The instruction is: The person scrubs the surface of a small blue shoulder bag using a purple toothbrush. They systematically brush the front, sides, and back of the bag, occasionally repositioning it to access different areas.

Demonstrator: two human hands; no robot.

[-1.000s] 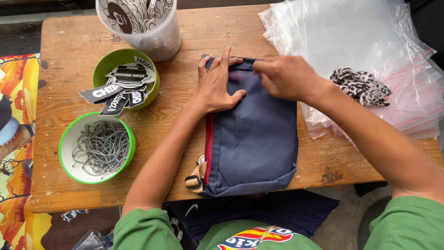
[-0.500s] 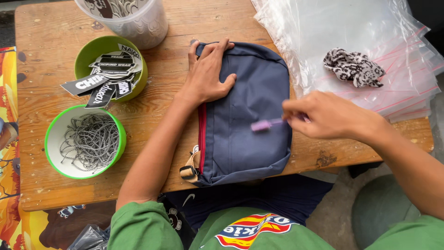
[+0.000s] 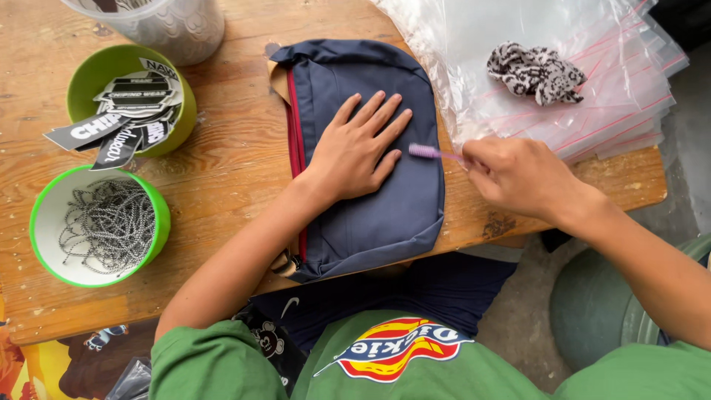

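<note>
**Brush at pouch edge, left hand pinning it**

Navy fabric pouch with red zipper strip (image 3: 378, 185) lies flat on worn wooden table (image 3: 222, 192), partly over the near edge. Left hand (image 3: 355, 152) pressed flat on it, fingers spread. Right hand (image 3: 518, 178) pinches small lilac plastic brush (image 3: 433, 152), head touching pouch's right side. Risk: pouch could slide off the overhanging edge if the left hand lifts; brush could snag stack of clear zip bags (image 3: 592, 111) just beside.

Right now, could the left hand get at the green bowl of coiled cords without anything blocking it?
Probably yes. The left hand lies flat on the navy bag, and only bare wooden table shows between it and the green bowl of cords. It would have to let go of the bag.
</note>
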